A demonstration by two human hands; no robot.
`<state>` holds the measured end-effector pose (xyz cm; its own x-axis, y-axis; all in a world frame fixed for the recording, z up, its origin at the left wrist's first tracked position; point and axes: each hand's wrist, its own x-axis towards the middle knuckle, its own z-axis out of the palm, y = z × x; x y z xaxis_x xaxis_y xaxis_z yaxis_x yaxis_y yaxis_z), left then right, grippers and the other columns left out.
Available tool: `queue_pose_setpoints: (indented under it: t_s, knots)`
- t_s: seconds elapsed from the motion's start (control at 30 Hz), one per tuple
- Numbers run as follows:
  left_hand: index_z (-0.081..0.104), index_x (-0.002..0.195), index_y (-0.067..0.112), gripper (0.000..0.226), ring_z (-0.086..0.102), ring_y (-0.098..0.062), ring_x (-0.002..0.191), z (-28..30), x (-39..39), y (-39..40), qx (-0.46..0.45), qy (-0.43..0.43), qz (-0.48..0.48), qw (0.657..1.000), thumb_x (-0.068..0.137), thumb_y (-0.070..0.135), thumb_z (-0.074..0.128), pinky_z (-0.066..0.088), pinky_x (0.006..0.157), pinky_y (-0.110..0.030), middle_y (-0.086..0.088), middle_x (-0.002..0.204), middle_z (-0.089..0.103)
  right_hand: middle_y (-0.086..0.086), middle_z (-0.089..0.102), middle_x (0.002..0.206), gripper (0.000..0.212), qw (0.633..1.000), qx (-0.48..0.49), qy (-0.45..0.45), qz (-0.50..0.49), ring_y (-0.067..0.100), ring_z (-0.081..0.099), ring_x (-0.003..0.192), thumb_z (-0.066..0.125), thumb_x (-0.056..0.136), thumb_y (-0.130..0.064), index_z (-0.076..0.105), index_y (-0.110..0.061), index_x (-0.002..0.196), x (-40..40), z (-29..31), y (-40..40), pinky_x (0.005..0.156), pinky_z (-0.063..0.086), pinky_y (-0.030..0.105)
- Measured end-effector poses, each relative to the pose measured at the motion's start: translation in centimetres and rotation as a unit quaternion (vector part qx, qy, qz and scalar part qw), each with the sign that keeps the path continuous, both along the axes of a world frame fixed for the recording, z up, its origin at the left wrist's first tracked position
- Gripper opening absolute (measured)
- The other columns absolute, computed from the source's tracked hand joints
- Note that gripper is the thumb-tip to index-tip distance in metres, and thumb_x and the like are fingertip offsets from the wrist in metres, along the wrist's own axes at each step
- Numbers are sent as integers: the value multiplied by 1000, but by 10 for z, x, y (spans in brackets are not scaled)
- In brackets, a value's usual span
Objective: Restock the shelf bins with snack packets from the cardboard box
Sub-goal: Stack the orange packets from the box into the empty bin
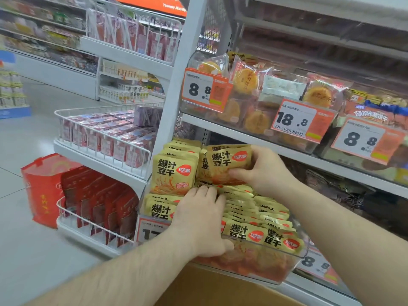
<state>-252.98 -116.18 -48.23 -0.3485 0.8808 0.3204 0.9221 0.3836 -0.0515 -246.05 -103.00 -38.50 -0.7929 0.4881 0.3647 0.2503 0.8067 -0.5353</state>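
Up close, right hand (pixel 262 171) gripping snack packets (pixel 227 164), left hand (pixel 203 219) flat on packed clear bin (pixel 293 261).

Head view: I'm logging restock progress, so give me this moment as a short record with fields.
setting: shop aisle, white shelves
bin: clear plastic bin on the lower shelf, nearly full of yellow packets
left hand: left hand lies on the packet rows in the bin, fingers curled over them
right hand: right hand grips a yellow packet above the rows at the back
box: cardboard box under the bin, contents hidden
shelf above: round cakes behind orange price tags
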Motion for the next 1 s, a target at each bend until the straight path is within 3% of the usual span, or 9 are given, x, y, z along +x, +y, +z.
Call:
queue_pose_setpoints:
  t_s: [0.07, 0.27, 0.47, 0.6, 0.77, 1.0]
  knots:
    - [29, 149, 14, 101, 30, -30, 136, 0, 0, 0, 7, 1, -1, 1000, 74, 77, 52, 21, 118, -43, -10, 146, 35, -17, 72, 92, 28, 1000, -8, -6, -3, 4, 67, 93, 84, 76, -22, 68, -34, 95, -7, -4, -1, 88, 52, 27]
    - [28, 150, 13, 101, 33, -29, 132, -2, -1, -1, 23, 14, -6, 1000, 75, 78, 50, 23, 116, -43, -8, 143, 38, -11, 75, 95, 25, 994, -106, -1, -13, 10, 69, 94, 83, 77, -18, 71, -30, 95, -21, -21, 5, 93, 55, 41]
    - [32, 147, 14, 98, 36, -28, 130, -2, -1, 0, 28, 16, -5, 999, 75, 77, 52, 26, 115, -43, -7, 141, 41, -8, 75, 95, 22, 986, -167, -7, -18, 11, 69, 93, 79, 81, -14, 72, -26, 98, -25, -27, 6, 88, 56, 35]
    - [31, 148, 15, 100, 34, -29, 134, -2, -1, 0, 31, 12, -2, 999, 74, 78, 53, 23, 117, -44, -7, 144, 40, -7, 74, 92, 16, 975, -219, -13, -35, 7, 68, 87, 77, 84, -12, 70, -25, 91, -26, -40, 5, 72, 52, 23]
    - [33, 147, 15, 99, 36, -28, 133, -3, -2, 0, 34, 18, -7, 999, 74, 78, 52, 25, 116, -43, -7, 142, 41, -7, 75, 92, 14, 979, -190, -14, -75, 12, 70, 90, 80, 81, -21, 73, -24, 92, -33, -51, 6, 86, 56, 36]
    - [31, 147, 14, 100, 35, -28, 134, -2, -1, 0, 28, 15, -4, 999, 74, 78, 53, 24, 117, -43, -8, 143, 40, -5, 73, 92, 18, 978, -165, -36, -121, 14, 68, 89, 80, 80, -29, 74, -21, 95, -42, -50, 4, 88, 57, 40]
